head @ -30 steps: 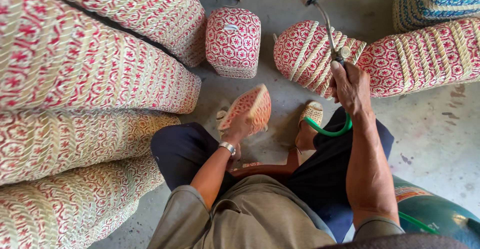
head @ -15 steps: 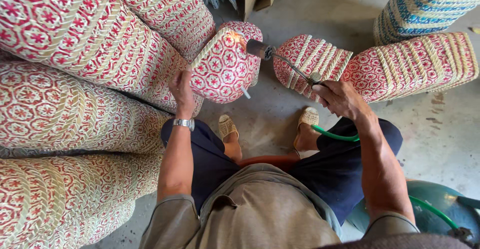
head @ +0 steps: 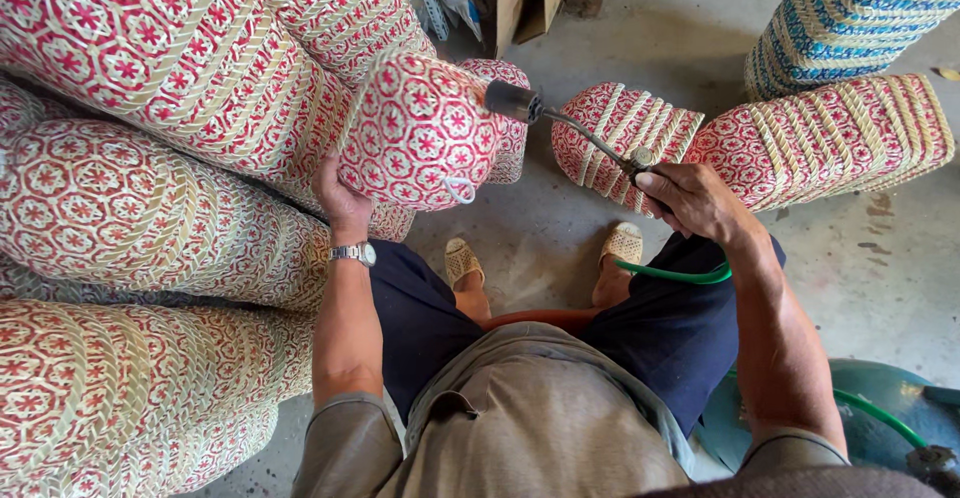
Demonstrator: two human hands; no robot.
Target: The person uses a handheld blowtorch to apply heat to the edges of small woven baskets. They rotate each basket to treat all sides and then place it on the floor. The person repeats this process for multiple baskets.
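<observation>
While the left hand [head: 340,198] grips the small red-and-cream woven basket [head: 420,128] up by the big stacked baskets [head: 150,88], the right hand [head: 690,198], wrapped around the metal gas torch [head: 570,128], should probably keep the tip moving so no spot burns.

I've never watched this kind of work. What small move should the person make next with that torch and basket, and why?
Probably turn the basket a little with the left hand. The torch in the right hand has its nozzle at the basket's right side, so only that patch faces it; the rest of the weave faces away.
</observation>
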